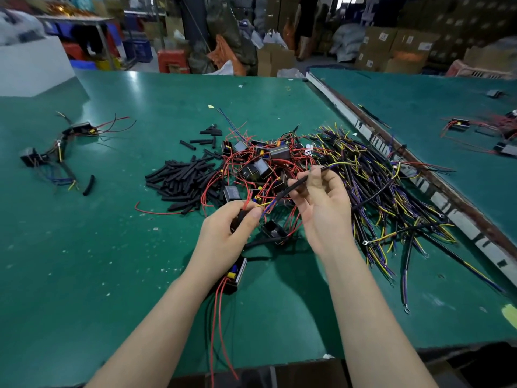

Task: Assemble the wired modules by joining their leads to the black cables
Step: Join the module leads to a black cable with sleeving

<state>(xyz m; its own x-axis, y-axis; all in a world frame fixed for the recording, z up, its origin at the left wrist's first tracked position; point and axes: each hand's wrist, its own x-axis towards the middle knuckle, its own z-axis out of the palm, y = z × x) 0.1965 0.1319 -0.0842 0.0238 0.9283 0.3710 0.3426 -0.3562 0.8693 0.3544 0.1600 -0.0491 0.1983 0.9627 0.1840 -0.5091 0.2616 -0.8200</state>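
Note:
My left hand [232, 228] grips a small black module and pinches its red lead where it meets the yellow and blue wire ends of a black cable [296, 186]. My right hand [321, 200] pinches that cable higher up, between thumb and fingers. Another black module [236, 271] with red leads hangs below my left wrist. A pile of black modules with red leads [260, 163] lies behind my hands. To its right spreads a heap of black cables with yellow and purple wires [377, 197].
Short black sleeve tubes [184, 180] lie heaped left of the modules on the green table [112, 247]. Joined assemblies [56, 152] rest at far left. A second green table [433, 113] adjoins on the right, with a metal edge strip [391, 152] between.

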